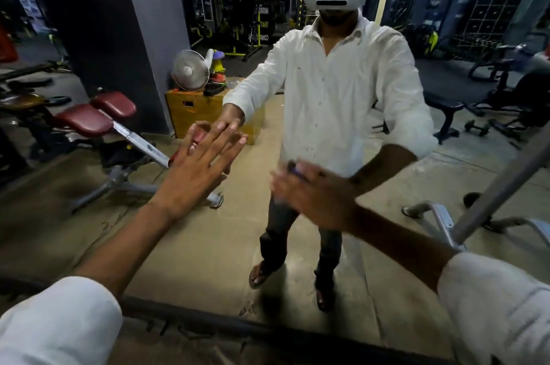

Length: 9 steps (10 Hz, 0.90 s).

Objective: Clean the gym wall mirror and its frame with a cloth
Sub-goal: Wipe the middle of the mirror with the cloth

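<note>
The wall mirror [208, 245] fills most of the view and reflects me in a white shirt. Its dark bottom frame [193, 315] runs across the lower part. My left hand [193, 168] lies flat on the glass with its fingers spread, touching its own reflection. My right hand [312, 195] is motion-blurred near the middle of the glass. It presses a small purple cloth [294, 169] against the mirror with fairly straight fingers. Only a corner of the cloth shows past the fingertips.
Everything beyond the glass is reflection: a maroon-padded bench [95, 117], a yellow box [193, 108] with a fan [190, 70] on it, a pillar, dumbbells and dark benches at right. A grey metal bar [491, 186] slants across the right side.
</note>
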Motion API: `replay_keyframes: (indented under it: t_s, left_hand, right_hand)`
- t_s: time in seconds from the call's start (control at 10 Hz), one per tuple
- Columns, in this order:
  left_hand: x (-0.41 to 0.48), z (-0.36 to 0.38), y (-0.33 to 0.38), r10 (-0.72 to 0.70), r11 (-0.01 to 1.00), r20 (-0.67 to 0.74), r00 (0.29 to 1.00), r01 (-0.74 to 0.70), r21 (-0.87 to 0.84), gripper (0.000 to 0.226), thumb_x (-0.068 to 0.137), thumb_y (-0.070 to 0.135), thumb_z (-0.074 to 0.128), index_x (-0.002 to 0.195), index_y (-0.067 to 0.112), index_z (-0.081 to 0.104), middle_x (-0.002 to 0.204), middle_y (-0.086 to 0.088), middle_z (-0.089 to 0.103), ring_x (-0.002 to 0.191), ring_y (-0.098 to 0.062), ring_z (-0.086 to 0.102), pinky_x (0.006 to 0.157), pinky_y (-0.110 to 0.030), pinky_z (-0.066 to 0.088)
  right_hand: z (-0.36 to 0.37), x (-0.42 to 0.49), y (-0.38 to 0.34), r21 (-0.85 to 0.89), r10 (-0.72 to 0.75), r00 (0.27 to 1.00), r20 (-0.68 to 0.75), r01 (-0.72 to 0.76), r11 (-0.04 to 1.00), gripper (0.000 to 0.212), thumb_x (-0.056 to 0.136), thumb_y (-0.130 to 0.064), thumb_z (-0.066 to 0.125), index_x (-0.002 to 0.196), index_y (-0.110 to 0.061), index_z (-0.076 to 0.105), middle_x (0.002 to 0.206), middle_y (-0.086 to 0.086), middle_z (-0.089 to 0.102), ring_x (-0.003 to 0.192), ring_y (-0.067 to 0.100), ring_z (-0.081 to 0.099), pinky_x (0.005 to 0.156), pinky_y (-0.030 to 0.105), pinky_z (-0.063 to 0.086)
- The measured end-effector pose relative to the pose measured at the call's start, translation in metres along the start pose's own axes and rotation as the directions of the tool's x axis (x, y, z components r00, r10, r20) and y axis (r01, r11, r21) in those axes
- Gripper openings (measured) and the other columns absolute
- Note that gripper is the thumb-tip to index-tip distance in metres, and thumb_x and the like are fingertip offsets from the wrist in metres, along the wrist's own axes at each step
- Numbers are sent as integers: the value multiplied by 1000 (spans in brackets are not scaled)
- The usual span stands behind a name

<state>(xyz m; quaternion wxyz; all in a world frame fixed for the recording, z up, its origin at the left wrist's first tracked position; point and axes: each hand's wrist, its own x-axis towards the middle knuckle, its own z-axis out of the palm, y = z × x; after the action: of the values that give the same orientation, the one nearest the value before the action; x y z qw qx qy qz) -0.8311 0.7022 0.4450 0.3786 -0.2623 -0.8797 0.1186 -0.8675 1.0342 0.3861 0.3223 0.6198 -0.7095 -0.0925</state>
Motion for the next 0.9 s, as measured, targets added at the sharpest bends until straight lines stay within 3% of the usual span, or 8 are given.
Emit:
replay_keyframes:
  t_s: [0.2, 0.3, 0.4, 0.5, 0.6, 0.7, 0.8, 0.9]
  left_hand:
    - [-15, 12, -39, -46, 999, -109, 993, 48, 16, 104, 92, 42, 79, 171, 17, 16, 179, -14, -1, 165, -37, 7, 129, -66, -1]
    - [-31, 21, -56, -74, 996, -31, 997, 76, 50, 108, 93, 51, 74, 172, 19, 8, 179, -15, -5, 165, -35, 0, 128, -69, -1]
    - [-46, 33, -74, -35, 996, -14, 999, 37, 84, 110, 91, 48, 78, 172, 20, 9, 179, -15, -4, 165, -36, -2, 128, -70, -1]
    - [-54, 51, -85, -13, 999, 32, 999, 12, 29, 117, 88, 39, 82, 172, 23, 2, 179, -14, -5, 165, -38, 0, 123, -77, 10]
    - [-57, 55, -85, -15, 1000, 38, 999, 15, 18, 118, 88, 37, 82, 172, 22, 0, 179, -13, -9, 165, -36, -2, 121, -78, 15]
    - [-59, 50, -85, -8, 1000, 3, 1000, 8, 15, 115, 88, 41, 84, 172, 20, 8, 179, -12, -10, 165, -34, -6, 124, -76, 12]
    - [-63, 56, -87, -7, 999, -8, 1000, 7, 40, 112, 91, 44, 80, 172, 19, 7, 179, -12, -8, 165, -33, -4, 126, -74, 12]
    - [-66, 59, -85, 2, 997, -14, 1000, -1, 74, 110, 92, 43, 78, 172, 19, 6, 179, -12, -9, 165, -32, -4, 127, -72, 11]
  right_hand:
    - [-70, 112, 56, -287, 519, 754, -402, -642, 710, 55, 109, -13, 43, 163, -9, 35, 170, 13, 31, 158, 35, 24, 128, 57, 21]
    - [-21, 122, 15, -457, 528, 828, -188, -550, 699, 52, 112, -20, 39, 164, -16, 32, 171, 9, 29, 160, 31, 20, 128, 56, 21]
    - [46, 101, -39, -509, 448, 844, 297, -257, 822, 50, 117, -35, 21, 166, -28, 30, 175, -3, 19, 163, 21, 0, 132, 52, 6]
    - [70, 88, -47, -510, 209, 931, 301, -28, 860, 55, 113, -24, 47, 163, -7, 32, 170, 12, 31, 161, 35, 14, 132, 56, 2]
    - [30, 114, -19, -440, 333, 941, -64, -326, 837, 44, 116, -22, 36, 158, -13, 44, 163, 10, 45, 153, 32, 39, 127, 47, 20]
    - [-5, 146, 10, -418, 441, 875, -201, -484, 769, 51, 112, -8, 29, 163, -10, 34, 169, 10, 33, 157, 31, 26, 127, 51, 21]
    - [15, 161, -3, -476, 419, 876, -238, -481, 736, 54, 110, -7, 42, 164, -8, 32, 171, 10, 30, 158, 30, 26, 129, 51, 21]
    - [82, 133, -52, -574, 216, 976, 18, -167, 801, 47, 112, -9, 45, 158, -3, 40, 161, 12, 47, 150, 26, 44, 125, 47, 33]
